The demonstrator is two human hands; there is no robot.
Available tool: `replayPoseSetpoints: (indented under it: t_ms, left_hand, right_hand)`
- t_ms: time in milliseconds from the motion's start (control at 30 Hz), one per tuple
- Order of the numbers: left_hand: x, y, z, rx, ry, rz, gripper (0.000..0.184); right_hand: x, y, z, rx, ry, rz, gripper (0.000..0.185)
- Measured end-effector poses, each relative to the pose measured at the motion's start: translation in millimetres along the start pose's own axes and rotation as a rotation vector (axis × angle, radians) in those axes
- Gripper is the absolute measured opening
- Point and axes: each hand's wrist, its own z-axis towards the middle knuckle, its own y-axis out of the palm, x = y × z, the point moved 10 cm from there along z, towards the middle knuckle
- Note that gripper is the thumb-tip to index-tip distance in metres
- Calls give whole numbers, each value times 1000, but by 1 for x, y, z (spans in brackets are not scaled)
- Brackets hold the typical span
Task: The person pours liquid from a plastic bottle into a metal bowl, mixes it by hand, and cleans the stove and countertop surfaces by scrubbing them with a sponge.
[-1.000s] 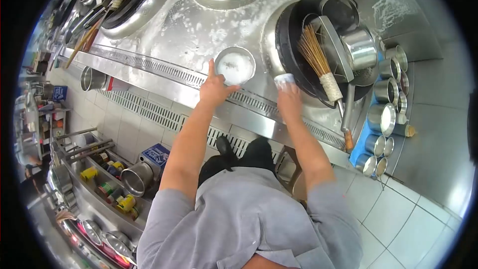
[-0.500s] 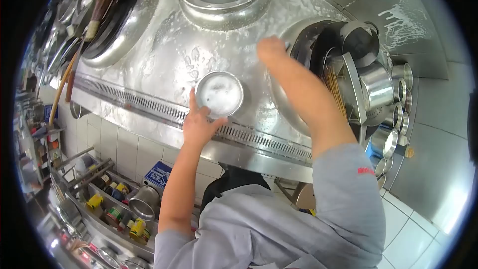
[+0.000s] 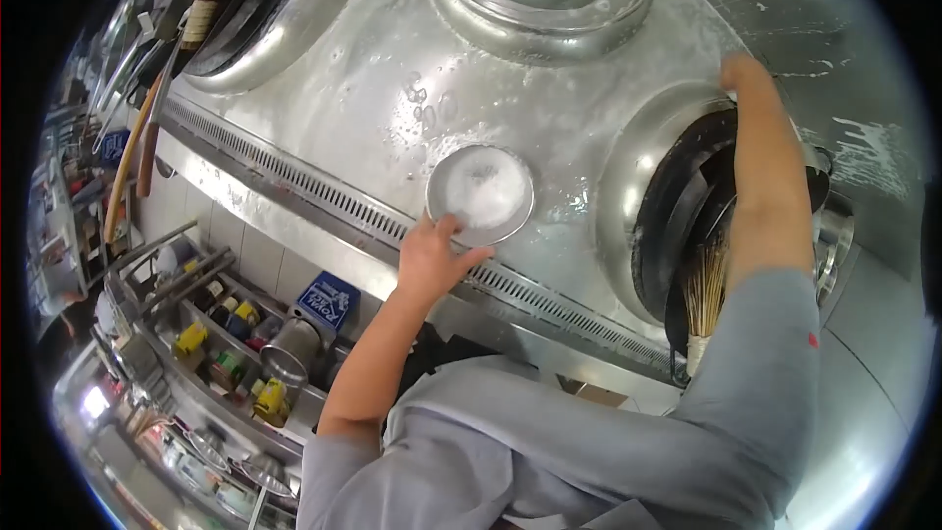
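A round metal bowl (image 3: 441,188) sits on the wet steel cooktop (image 3: 549,128), with white suds (image 3: 494,192) inside it. My left hand (image 3: 430,260) grips the bowl's near-left rim, one finger bent over the edge and the thumb stretched to the right. My right hand (image 3: 746,73) is far out at the back right, by the splashback and beyond the right-hand burner ring. It looks closed, but motion blurs it, and whatever it may hold is hidden.
A dark wok (image 3: 653,236) with a bamboo brush (image 3: 705,285) rests in the right burner ring (image 3: 620,196). A water-filled basin (image 3: 540,34) stands at the back. Another brush (image 3: 211,0) lies upper left. A slotted drain (image 3: 343,196) follows the front edge; bottles (image 3: 270,400) stand below left.
My right hand has swung from the middle of the cooktop out to the back right. The left hand remains at the bowl, its finger now bent over the rim. The view has shifted.
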Motion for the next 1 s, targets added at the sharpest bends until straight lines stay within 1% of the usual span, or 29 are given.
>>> replayPoseSetpoints:
  t_ms: [33, 100, 167, 233, 300, 367, 433, 467, 500, 567, 633, 700, 767, 833, 933, 967, 1000]
  left_hand:
    - [-3, 5, 2, -14, 14, 8, 47]
    - [2, -1, 9, -40, 27, 59, 37]
    - [-1, 0, 10, -35, 53, 3, 37]
    - [-6, 0, 12, -31, 59, -17, 37]
    - [-6, -7, 14, -7, 109, -39, 36]
    - [-6, -9, 8, -7, 149, -61, 37]
    - [6, -21, 6, -28, 173, -86, 39]
    - [9, -27, -2, -33, 164, -96, 39]
    - [14, -34, -8, -32, 214, -83, 40]
    - [16, -45, -22, -11, 290, -63, 42]
    - [18, -57, -45, 3, 374, -74, 43]
    - [27, -75, -71, -4, 498, -90, 45]
    - [34, -76, -97, -49, 619, -81, 47]
    - [44, -82, -134, -90, 739, -84, 49]
    - [60, -72, -186, -225, 844, -57, 51]
    - [64, -61, -203, -285, 876, -36, 50]
    - [67, -54, -220, -371, 856, -5, 49]
  right_hand:
    - [-17, -18, -21, 142, 55, 139, 33]
    - [-79, -36, -67, 17, 5, 70, 31]
    - [-150, -35, -73, 78, -340, -42, 29]
    - [-219, -58, -132, 406, -816, 22, 29]
    - [-234, -89, -233, 236, -584, 812, 27]
    - [-273, -96, -326, 317, -714, 1009, 29]
    - [-319, -84, -383, 482, -776, 902, 27]
    - [-334, -68, -400, 540, -740, 902, 30]
    - [-352, -56, -415, 599, -722, 898, 33]
    - [-347, -28, -452, 818, -560, 982, 39]
    - [-331, -5, -500, 834, -352, 1146, 42]
    - [-321, 49, -536, 784, -236, 1461, 38]
    - [-319, 109, -579, 891, -149, 1573, 32]
    - [-331, 189, -604, 778, -61, 1816, 28]
    - [-358, 263, -665, 594, 170, 2180, 28]
    - [-364, 284, -681, 582, 205, 2197, 28]
    - [-373, 301, -697, 595, 205, 2279, 27]
